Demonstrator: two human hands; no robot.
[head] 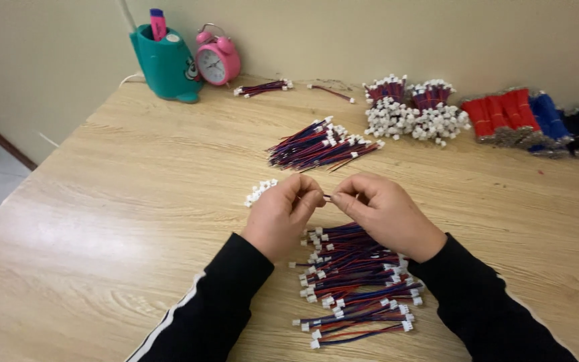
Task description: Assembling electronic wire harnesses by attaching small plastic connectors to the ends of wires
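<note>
My left hand [283,214] and my right hand [387,214] meet above the wooden table [135,201], fingertips pinching a short red-and-blue wire lead [328,197] between them. The left hand also grips a small bunch of leads whose white plugs [260,192] stick out to its left. Under my wrists lies a loose pile of the same wire leads with white connectors [353,281]. A second fanned pile of leads [319,146] lies just beyond my hands.
At the back stand a teal pen holder [165,64] and a pink alarm clock [218,60]. Bundles of white-plug leads [410,107] and red, blue and black wire bundles [537,121] line the back right. A small lead bundle [263,87] lies near the clock.
</note>
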